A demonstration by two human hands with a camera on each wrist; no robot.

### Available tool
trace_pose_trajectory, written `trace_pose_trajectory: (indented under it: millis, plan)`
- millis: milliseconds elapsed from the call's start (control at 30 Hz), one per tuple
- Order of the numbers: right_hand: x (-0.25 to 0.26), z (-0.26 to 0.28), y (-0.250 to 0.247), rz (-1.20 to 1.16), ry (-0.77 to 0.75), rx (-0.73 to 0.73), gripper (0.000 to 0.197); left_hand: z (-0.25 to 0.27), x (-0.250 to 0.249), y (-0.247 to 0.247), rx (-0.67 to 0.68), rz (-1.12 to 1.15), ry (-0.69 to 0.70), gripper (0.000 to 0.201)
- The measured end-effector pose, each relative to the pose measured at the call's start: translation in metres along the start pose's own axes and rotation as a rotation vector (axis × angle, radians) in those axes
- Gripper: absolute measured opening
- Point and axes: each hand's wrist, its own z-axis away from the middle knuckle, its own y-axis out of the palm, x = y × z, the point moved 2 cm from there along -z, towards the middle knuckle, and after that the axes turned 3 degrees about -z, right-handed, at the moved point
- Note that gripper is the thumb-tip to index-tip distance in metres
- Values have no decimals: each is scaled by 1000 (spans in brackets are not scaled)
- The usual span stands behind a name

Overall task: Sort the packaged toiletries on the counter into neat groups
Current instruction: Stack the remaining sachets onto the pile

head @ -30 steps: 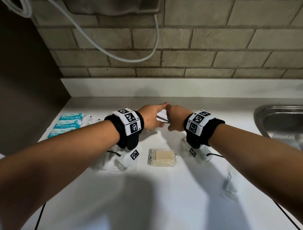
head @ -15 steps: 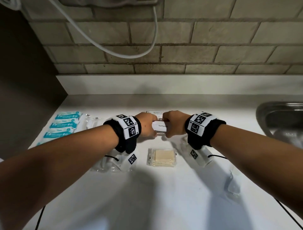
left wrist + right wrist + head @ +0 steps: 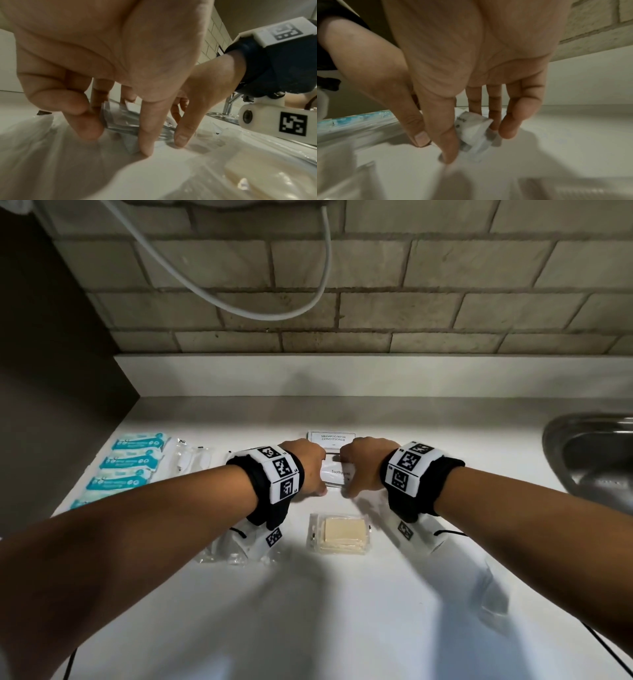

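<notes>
A small stack of white toothpaste sachets point(image 3: 335, 475) sits on the white counter point(image 3: 342, 628), just in front of a white shampoo-with-conditioner sachet point(image 3: 331, 437). My left hand point(image 3: 310, 472) pinches the stack's left end and my right hand point(image 3: 361, 472) pinches its right end. In the left wrist view the left hand point(image 3: 118, 135) has its fingers curled round the sachets point(image 3: 120, 120). The right wrist view shows my right hand point(image 3: 477, 142) with thumb and fingers closed on the same sachets point(image 3: 474, 134). Near me lies a wrapped soap bar point(image 3: 340, 534).
Blue wet-wipe packs point(image 3: 132, 462) lie in a column at the far left, with clear packets point(image 3: 191, 458) beside them. More clear packets point(image 3: 236, 549) lie under my left wrist. One clear packet point(image 3: 493, 597) lies at right. A steel sink point(image 3: 592, 453) is at far right.
Both hands drew back toward me from the rear of the counter and came down. The sachet stack they hold now rests in front of the shampoo sachet.
</notes>
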Motion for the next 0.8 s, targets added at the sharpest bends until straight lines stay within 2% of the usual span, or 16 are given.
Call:
trace_pose_trajectory:
  millis: [167, 300, 400, 667, 800]
  plan:
    - [0, 3, 2, -10, -22, 10, 50, -2, 1, 4, 5, 62, -12, 64]
    - [0, -2, 4, -111, 8, 26, 23, -2, 5, 2, 31, 96, -24, 68]
    - [-3, -6, 6, -174, 37, 55, 18, -3, 7, -1, 40, 171, -32, 64]
    - [-3, -8, 6, -149, 39, 26, 24, -7, 10, 5, 3, 331, -62, 52]
    - [-1, -7, 4, -109, 14, 17, 40, -8, 9, 6, -24, 320, -40, 51]
